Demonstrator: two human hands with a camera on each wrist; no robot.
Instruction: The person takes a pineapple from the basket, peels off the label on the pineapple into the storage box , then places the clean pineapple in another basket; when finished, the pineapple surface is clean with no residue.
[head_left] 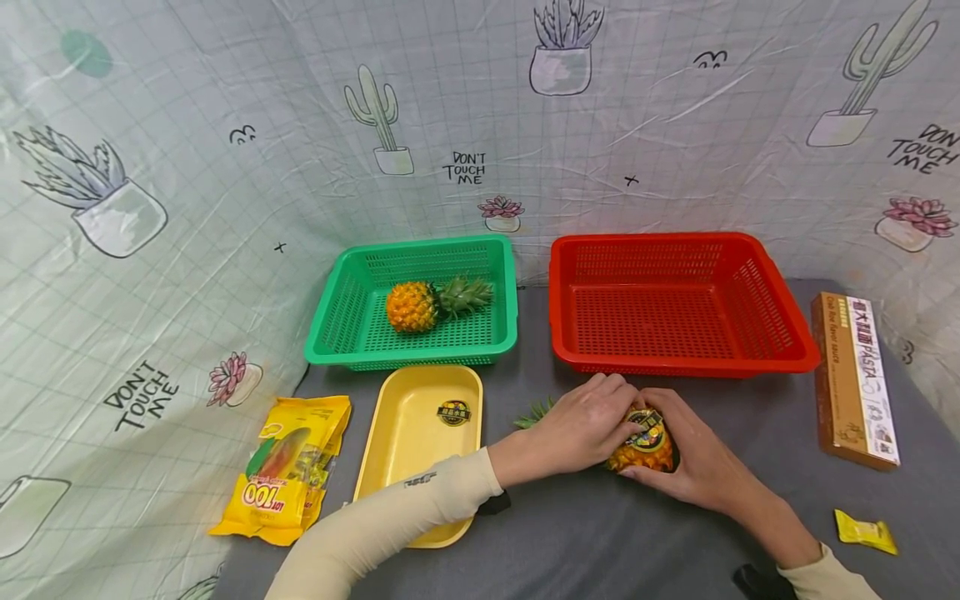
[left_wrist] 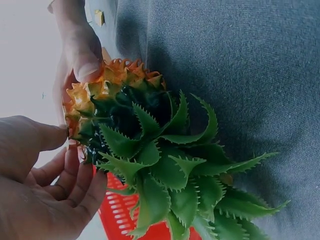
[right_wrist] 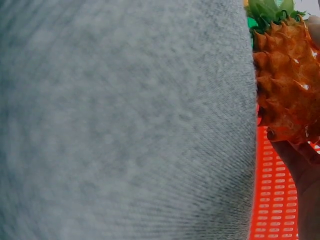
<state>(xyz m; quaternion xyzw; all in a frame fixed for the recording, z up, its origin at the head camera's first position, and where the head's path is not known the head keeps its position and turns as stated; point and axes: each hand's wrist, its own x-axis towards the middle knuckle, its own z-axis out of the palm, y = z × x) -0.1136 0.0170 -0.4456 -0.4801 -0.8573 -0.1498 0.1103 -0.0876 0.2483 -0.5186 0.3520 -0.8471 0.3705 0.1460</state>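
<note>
A small pineapple (head_left: 651, 457) lies on its side, its green crown (left_wrist: 175, 170) pointing left in the head view. My right hand (head_left: 693, 458) grips its body, thumb on the near side and fingers round the far side. A round black-and-gold sticker (head_left: 648, 428) sits on the fruit. My left hand (head_left: 588, 421) touches the sticker's left edge, its fingers loosely bent. In the left wrist view its thumb meets the orange skin, but the sticker is hidden there. A similar sticker (head_left: 453, 412) lies on the yellow tray (head_left: 408, 454).
A green basket (head_left: 322, 354) holds another pineapple (head_left: 412, 307). To its right stands a red basket (head_left: 675, 364). A pasta box (head_left: 857, 379) and a yellow wrapped candy (head_left: 866, 531) lie at right. A yellow snack bag (head_left: 281, 475) lies at left.
</note>
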